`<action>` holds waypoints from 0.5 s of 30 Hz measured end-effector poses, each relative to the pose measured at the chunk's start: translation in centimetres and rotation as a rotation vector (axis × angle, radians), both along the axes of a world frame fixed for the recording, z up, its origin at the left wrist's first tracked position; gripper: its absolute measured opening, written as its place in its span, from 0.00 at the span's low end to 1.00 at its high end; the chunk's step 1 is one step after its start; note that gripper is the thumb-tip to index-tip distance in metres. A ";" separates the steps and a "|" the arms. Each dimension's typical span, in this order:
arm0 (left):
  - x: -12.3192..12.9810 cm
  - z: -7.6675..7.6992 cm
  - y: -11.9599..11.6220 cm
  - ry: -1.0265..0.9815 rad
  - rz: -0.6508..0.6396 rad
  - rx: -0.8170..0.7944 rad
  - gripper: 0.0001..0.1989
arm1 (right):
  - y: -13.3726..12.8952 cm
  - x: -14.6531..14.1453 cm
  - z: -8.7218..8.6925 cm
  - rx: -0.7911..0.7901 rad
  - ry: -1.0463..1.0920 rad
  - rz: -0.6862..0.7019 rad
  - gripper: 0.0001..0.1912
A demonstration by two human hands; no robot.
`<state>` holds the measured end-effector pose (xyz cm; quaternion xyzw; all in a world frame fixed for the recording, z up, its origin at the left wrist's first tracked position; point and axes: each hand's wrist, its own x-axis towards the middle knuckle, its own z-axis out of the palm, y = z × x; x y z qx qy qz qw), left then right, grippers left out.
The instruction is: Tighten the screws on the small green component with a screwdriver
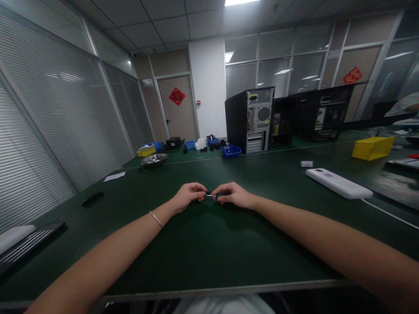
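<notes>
The green bench [203, 257] is spreading under both hands and reaching far beyond them. A black tower [250, 120] is standing beyond the hands, a little to the right, showing its back panel, and more towers [327, 111] are standing farther right of it. A black, ridged object [36, 246] is lying well left of the hands at the edge of view. A white device [338, 184] is resting right of the right hand, trailing a white cable [389, 213]. Beyond that, a yellow bin [373, 149] is sitting farther right. A metal dish [153, 164] is sitting beyond the left hand, off to its left, while a blue bin [231, 151] is sitting straight beyond the right hand, just beside the near tower.

The left hand [188, 197] and the right hand [236, 195] are facing each other just above the bench, fingers curling nearly closed, each pinching one end of a small part between thumb and fingertips. A dark, slim object [93, 199] is lying left of the left hand. A thin bracelet [156, 219] is circling the left wrist. The small part [211, 196], dark with a thin bright rod, is bridging the gap between the hands.

Judging by this, the picking up is looking done and the handling under way; whether the rod is being joined or parted, I cannot tell. The part is not yet lying set down.
</notes>
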<state>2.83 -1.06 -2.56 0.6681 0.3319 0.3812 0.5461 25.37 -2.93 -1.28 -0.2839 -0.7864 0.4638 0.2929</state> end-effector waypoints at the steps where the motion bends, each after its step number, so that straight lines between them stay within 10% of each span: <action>1: 0.0 -0.1 0.0 -0.002 -0.003 0.000 0.15 | 0.1 0.0 -0.1 0.002 -0.005 0.001 0.17; 15: 0.4 0.5 -0.6 0.000 0.099 0.059 0.15 | 0.4 -0.1 -0.5 0.065 -0.007 -0.073 0.16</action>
